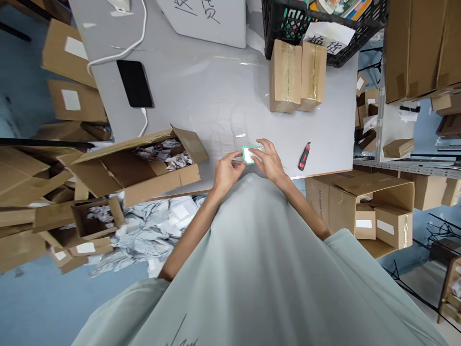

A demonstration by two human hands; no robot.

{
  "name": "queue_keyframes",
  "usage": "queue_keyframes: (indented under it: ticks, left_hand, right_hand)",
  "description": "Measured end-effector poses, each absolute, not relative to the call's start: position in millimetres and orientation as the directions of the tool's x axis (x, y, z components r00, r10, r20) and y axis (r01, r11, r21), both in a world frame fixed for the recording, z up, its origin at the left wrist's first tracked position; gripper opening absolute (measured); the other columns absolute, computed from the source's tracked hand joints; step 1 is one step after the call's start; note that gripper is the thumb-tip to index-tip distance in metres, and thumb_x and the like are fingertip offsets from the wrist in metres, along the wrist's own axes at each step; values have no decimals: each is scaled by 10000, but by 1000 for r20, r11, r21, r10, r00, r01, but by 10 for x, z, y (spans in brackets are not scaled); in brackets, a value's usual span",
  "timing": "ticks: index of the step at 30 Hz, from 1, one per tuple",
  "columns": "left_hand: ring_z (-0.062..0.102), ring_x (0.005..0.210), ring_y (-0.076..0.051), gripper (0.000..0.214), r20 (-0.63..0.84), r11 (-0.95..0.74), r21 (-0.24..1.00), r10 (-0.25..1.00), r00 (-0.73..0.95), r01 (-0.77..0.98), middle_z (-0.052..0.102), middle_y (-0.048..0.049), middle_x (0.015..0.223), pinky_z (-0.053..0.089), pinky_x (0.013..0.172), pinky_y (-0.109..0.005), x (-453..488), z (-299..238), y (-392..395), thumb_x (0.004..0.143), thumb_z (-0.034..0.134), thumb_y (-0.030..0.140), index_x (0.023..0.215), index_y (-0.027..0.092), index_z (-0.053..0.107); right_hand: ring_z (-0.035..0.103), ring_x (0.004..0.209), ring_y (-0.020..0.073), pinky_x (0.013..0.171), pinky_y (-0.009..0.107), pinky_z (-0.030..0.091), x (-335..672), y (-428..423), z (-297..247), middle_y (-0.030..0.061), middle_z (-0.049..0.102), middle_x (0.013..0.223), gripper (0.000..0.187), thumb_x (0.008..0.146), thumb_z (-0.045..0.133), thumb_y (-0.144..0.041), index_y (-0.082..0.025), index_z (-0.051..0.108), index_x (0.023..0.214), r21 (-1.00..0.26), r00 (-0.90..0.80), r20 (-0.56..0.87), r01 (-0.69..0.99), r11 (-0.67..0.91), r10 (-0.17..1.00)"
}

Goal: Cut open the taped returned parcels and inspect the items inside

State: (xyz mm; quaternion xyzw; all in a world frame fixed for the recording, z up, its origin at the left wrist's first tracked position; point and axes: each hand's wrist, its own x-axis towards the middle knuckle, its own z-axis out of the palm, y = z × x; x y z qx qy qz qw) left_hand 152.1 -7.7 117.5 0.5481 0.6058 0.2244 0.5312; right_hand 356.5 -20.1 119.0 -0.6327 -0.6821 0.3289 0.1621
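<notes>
Both my hands meet over a small white box with green edges (pixel 249 154) at the near edge of the grey table (pixel 216 91). My left hand (pixel 227 169) pinches the box's left side with curled fingers. My right hand (pixel 267 159) covers its right side, fingers bent over the top. The box rests on or just above the tabletop; which, I cannot tell.
A red-and-black utility knife (pixel 304 157) lies right of my hands. Two taped cardboard boxes (pixel 297 76) stand before a black crate (pixel 317 24). A phone (pixel 135 83) on a white cable lies far left. An open carton of paper scraps (pixel 144 163) sits left; more cartons (pixel 378 211) lie around.
</notes>
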Motion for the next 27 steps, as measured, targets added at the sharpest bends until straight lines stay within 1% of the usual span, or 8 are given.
queue_keyframes:
  ticks: [4,6,8,12,16,19,24,27]
  left_hand:
    - [850,986,-270,406,-388,290,851,909,152,438,839,-102,1353,662,958,-369,1518,1162,-78,930,748,272,1324,202,819]
    - [854,982,-265,398,-364,266,857,919,153,441,837,-105,1352,669,949,-367,1520,1141,-83,937,743,274,1320,195,818]
    - [857,971,-252,384,-336,238,862,929,154,449,837,-95,1354,682,930,-364,1525,1116,-97,943,737,271,1313,207,815]
    - [866,952,-230,364,-276,177,871,948,158,458,845,-79,1322,697,926,-357,1539,1084,-148,946,733,244,1300,213,810]
    - [874,971,-223,407,-235,125,866,957,172,483,854,-69,1302,698,953,-343,1551,1091,-198,935,732,186,1336,216,797]
    - [876,977,-219,436,-220,100,854,959,179,511,865,-55,1281,694,955,-331,1557,1096,-222,920,739,146,1347,227,778]
    - [875,964,-221,380,-198,66,834,963,186,548,882,-35,1169,687,922,-313,1560,1059,-242,904,756,131,1272,223,766]
    - [872,990,-223,367,-182,40,817,965,191,576,881,-37,1188,680,936,-317,1554,1015,-245,915,737,130,1268,229,759]
  right_hand:
    - [368,1703,284,1430,500,356,3545,-164,1157,56,564,1688,321,1142,637,-276,-322,814,1407,-688,-196,-234,726,-19,952]
    - [393,1687,292,1426,510,359,3536,-171,1153,71,569,1690,323,1147,635,-327,-322,803,1422,-697,-214,-248,717,-20,945]
    - [426,1660,300,1401,528,390,3524,-177,1160,88,582,1684,329,1151,616,-364,-321,789,1428,-692,-227,-248,722,-8,942]
    - [518,1567,316,1302,533,471,3482,-165,1216,126,630,1635,272,1156,588,-357,-273,787,1321,-674,-219,-253,739,-9,942]
    - [560,1518,328,1232,523,478,3451,-143,1309,140,653,1612,248,1168,535,-317,-247,765,1228,-656,-197,-316,752,-64,928]
    - [565,1517,324,1223,515,457,3473,-131,1361,149,638,1631,259,1173,508,-305,-232,749,1234,-659,-218,-353,749,-76,910]
    - [545,1537,318,1221,523,440,3531,-106,1412,157,614,1653,278,1186,483,-317,-232,737,1264,-660,-282,-392,749,-55,876]
    - [537,1547,330,1224,526,442,3515,-93,1454,166,594,1672,276,1185,503,-317,-229,729,1316,-631,-303,-407,775,-26,862]
